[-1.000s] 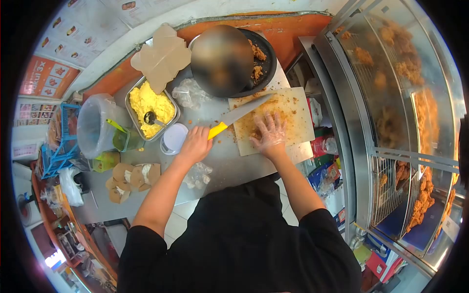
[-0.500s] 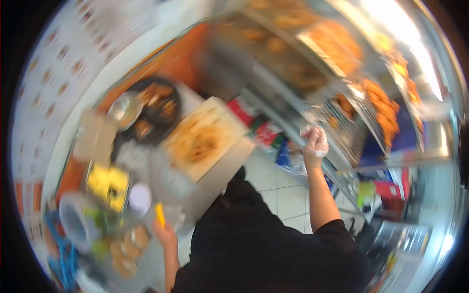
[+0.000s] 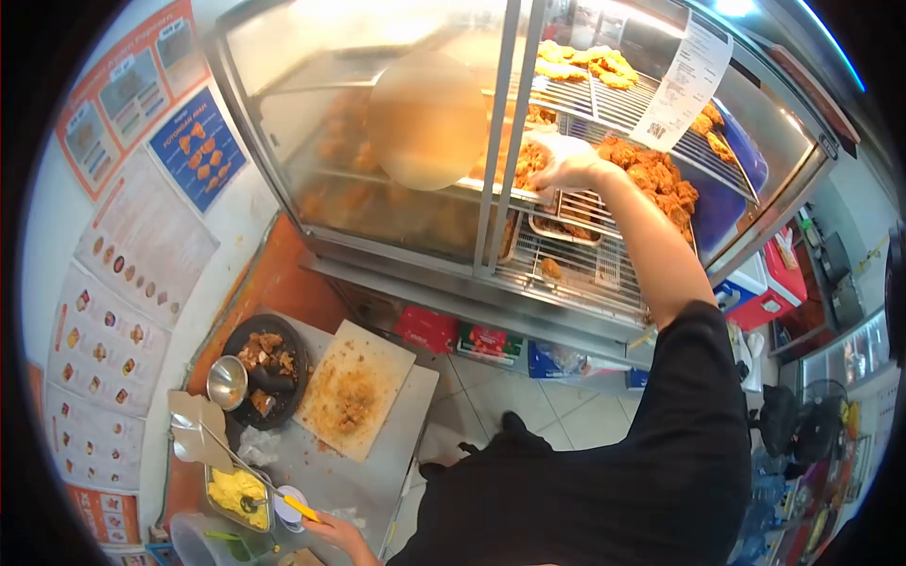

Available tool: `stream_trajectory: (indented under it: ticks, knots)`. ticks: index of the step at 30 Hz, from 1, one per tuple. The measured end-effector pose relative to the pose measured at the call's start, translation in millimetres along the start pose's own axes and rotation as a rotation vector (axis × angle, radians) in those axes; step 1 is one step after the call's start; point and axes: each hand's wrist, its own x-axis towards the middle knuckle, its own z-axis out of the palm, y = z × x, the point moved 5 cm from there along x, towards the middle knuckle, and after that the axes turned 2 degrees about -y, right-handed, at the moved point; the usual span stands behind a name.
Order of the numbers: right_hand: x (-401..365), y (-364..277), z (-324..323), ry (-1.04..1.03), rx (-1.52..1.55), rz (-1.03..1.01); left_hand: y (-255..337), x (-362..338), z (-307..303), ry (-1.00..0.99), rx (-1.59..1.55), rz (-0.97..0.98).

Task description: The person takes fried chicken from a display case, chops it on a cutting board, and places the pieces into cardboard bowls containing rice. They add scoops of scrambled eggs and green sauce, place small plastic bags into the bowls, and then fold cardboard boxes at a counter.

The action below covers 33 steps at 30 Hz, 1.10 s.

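At the bottom left, my left hand (image 3: 338, 530) is closed round the yellow handle of a long metal tool (image 3: 301, 507), which points up and left over a tray of yellow food (image 3: 236, 494). My right hand (image 3: 569, 164), in a clear glove, reaches inside the lit display case (image 3: 486, 275) at a tray of fried pieces (image 3: 530, 162). Glare and the pieces hide its fingertips, so I cannot make out its grip. More fried chicken (image 3: 651, 177) lies on the rack right beside that wrist.
A crumb-covered cutting board (image 3: 357, 389) lies on the metal counter (image 3: 401, 407). Next to it are a black mortar (image 3: 294, 351) with chicken pieces and a metal bowl (image 3: 227, 382). A paper receipt (image 3: 681, 87) hangs on the case. A white lidded tub stands near the yellow food.
The view has swung up towards the display case. My right hand has moved from in front of the case to inside it. My left hand still holds the yellow-handled tool.
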Motion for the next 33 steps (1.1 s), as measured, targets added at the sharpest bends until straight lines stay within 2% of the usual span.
stream_trajectory:
  ticks: [1, 3, 5, 8, 10, 11, 13, 14, 15, 18, 20, 21, 23, 25, 27, 29, 30, 33]
  knots:
    - [13, -3, 1, -0.044, -0.064, -0.025, 18, -9, 3, 0.036, -0.027, -0.036]
    - [31, -5, 6, -0.203, 0.006, -0.062, 34, -30, 12, 0.087, -0.038, -0.01]
    - [46, -11, 16, -0.355, -0.168, -0.018, 48, -53, 20, 0.129, -0.04, 0.02]
    - [56, -2, 27, -0.37, -0.118, -0.036, 66, -92, 32, 0.203, 0.02, 0.046]
    - [59, 10, 29, -0.104, -0.153, -0.092, 72, -115, 44, 0.142, -0.117, -0.118]
    - [63, 14, 35, -0.102, -0.15, -0.105, 80, -125, 48, 0.153, -0.113, -0.124]
    - [62, 9, 29, -0.226, -0.081, -0.153, 95, -137, 56, 0.168, -0.061, -0.162]
    - [57, 13, 28, -0.392, -0.008, -0.124, 104, -139, 59, 0.181, -0.067, -0.163]
    - [50, 14, 24, -0.314, 0.011, -0.112, 113, -142, 61, 0.177, -0.091, -0.168]
    - [47, 11, 29, -0.299, -0.062, -0.059, 113, -148, 75, 0.191, -0.129, -0.17]
    - [56, 27, 39, 0.0, 0.224, 0.019, 114, -144, 76, 0.21, -0.147, -0.156]
    - [54, 25, 36, -0.003, 0.223, 0.007, 122, -139, 77, 0.194, -0.174, -0.131]
    - [43, 33, 39, -0.083, 0.963, 0.406, 134, -127, 74, 0.186, -0.202, -0.117]
    - [82, 69, 66, 0.44, 0.721, 0.094, 144, -113, 66, 0.169, -0.195, -0.064]
    - [131, 109, 113, 0.394, 1.674, 0.249, 138, -99, 66, 0.185, -0.197, -0.04]
    - [106, 95, 101, 0.291, 2.719, 0.611, 137, -88, 64, 0.181, -0.194, -0.019]
    - [99, 89, 87, 0.263, 2.724, 0.406, 139, -80, 60, 0.155, -0.211, -0.05]
    - [87, 76, 68, 0.137, 2.776, 0.139, 125, -62, 56, 0.108, -0.252, -0.109]
